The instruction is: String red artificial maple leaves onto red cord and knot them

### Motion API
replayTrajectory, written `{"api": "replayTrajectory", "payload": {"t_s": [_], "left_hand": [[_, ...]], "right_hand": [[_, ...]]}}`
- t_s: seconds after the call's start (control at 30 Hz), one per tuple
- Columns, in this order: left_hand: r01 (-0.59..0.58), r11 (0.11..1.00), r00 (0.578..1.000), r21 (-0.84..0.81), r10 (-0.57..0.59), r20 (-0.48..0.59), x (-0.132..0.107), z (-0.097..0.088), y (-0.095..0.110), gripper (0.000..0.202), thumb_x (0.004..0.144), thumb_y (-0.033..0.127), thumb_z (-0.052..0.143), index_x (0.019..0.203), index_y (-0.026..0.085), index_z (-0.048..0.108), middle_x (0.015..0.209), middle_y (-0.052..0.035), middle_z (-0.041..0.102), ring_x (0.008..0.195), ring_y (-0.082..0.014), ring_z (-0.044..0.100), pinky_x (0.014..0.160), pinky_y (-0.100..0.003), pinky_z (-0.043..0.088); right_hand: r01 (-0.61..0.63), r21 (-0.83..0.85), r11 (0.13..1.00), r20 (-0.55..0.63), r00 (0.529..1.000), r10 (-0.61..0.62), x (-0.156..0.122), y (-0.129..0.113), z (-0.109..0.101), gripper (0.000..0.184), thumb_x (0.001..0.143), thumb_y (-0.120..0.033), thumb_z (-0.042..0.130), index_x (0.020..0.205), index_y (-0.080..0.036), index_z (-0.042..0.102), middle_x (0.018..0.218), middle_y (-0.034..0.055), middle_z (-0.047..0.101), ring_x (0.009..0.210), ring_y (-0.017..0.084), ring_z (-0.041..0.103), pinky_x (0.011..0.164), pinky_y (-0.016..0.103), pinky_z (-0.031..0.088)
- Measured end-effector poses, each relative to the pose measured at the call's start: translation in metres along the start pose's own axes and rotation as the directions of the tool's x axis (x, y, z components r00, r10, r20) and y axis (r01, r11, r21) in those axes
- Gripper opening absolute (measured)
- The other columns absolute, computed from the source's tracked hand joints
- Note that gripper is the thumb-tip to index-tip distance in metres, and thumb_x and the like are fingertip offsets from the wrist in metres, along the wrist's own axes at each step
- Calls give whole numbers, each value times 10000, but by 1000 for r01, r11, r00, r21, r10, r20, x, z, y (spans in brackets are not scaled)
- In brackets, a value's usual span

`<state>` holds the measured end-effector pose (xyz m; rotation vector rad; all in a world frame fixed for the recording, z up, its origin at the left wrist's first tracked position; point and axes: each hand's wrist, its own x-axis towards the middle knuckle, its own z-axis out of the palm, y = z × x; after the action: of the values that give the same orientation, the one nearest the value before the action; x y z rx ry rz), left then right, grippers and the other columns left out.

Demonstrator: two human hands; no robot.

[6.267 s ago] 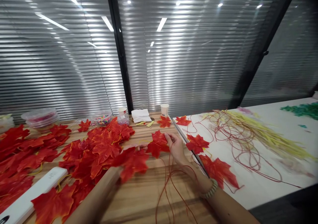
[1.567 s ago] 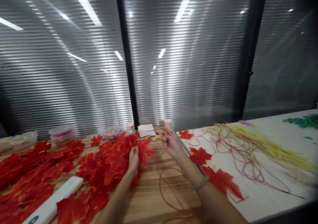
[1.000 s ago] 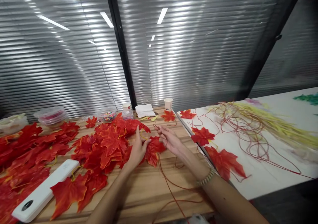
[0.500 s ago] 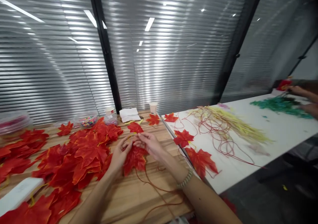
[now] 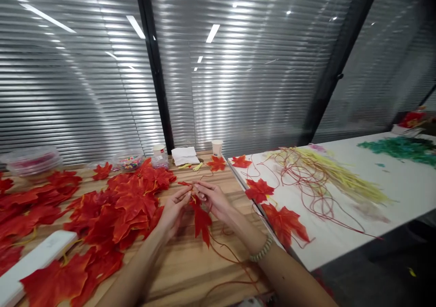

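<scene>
Over the wooden table, my left hand (image 5: 175, 209) and my right hand (image 5: 213, 200) meet with fingertips pinched close together. Between them hangs a red artificial maple leaf (image 5: 202, 220), turned partly edge-on below the fingers. A second small red leaf (image 5: 185, 184) shows edge-on just beyond the fingertips. My left fingers are closed around the leaf's stem area. My right fingers pinch at the same spot, where a thin red cord (image 5: 231, 258) seems to run; it trails down across the table. The exact point of contact is hidden by the fingers.
A heap of red maple leaves (image 5: 126, 207) lies left of my hands, with a white oblong box (image 5: 37, 264) nearer me. Behind stand a bead tub (image 5: 131, 161) and a paper cup (image 5: 217, 148). The white table (image 5: 327, 248) bears tangled red cord (image 5: 306, 175), yellow strips (image 5: 350, 180) and green pieces (image 5: 402, 149).
The held leaf has turned from facing flat to nearly edge-on, and the small leaf beyond the fingers has tilted flat. The view has swung left; the other person's hands have left the right edge.
</scene>
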<state>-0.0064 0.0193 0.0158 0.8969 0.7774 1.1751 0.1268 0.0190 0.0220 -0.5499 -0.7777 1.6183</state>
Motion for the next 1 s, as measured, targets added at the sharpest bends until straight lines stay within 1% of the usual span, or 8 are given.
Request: {"api": "replayTrajectory", "payload": {"t_s": [0.13,0.23,0.3,0.37,0.5,0.67,0.83,1.0], "left_hand": [[-24,1000,1000,5,24,17,1,1,0,457,554,216,762,981,129,627,868,-92,681,707,-148,632,664,-229,485],[-76,997,996,23,75,48,3,0,0,492,498,179,783,962,128,630,867,-84,677,704,-151,632,652,-223,491],[-96,995,994,26,94,53,3,-1,1,502,519,190,773,992,136,612,906,-86,668,742,-156,632,670,-225,491],[-98,995,994,24,97,45,3,-1,1,510,546,220,762,1021,145,592,929,-86,661,753,-154,631,668,-222,490],[-125,992,992,35,125,-7,4,-1,3,518,479,221,794,953,130,608,948,-95,653,743,-153,627,644,-213,489],[-147,988,989,40,147,6,0,2,6,500,499,196,784,964,142,610,985,-100,645,825,-178,621,695,-239,494],[-153,987,987,46,150,51,-4,3,6,431,603,226,732,1005,137,607,989,-112,643,829,-182,621,718,-256,497],[-145,988,988,52,141,69,-2,2,6,394,625,223,719,994,135,613,1002,-114,644,859,-184,616,728,-251,494]], "right_hand": [[-88,121,989,87,993,78,-6,-4,3,257,616,-174,735,860,-127,667,651,-8,582,531,28,472,507,127,391],[-135,132,982,136,984,117,-8,-6,4,214,652,-188,717,848,-121,661,642,-8,583,532,28,484,512,119,407],[-144,144,979,167,979,120,-8,-6,3,226,670,-195,706,873,-111,655,676,-1,590,554,31,497,520,119,416],[-157,177,972,205,971,120,-6,-6,2,256,696,-236,688,911,-103,647,711,5,592,582,39,511,524,124,425],[-217,219,951,260,953,157,-4,-5,1,269,760,-278,623,963,-102,635,735,11,598,631,50,533,542,125,435],[-142,152,978,252,963,100,-6,-5,1,236,731,-152,634,966,-127,639,792,17,628,645,51,545,561,138,426],[-113,114,987,201,976,88,-7,-4,0,226,704,-138,652,929,-139,653,813,22,651,666,67,569,596,163,431],[-90,99,991,147,986,75,-7,-4,2,206,695,-138,653,901,-129,655,801,18,649,650,68,570,605,171,431]]}}
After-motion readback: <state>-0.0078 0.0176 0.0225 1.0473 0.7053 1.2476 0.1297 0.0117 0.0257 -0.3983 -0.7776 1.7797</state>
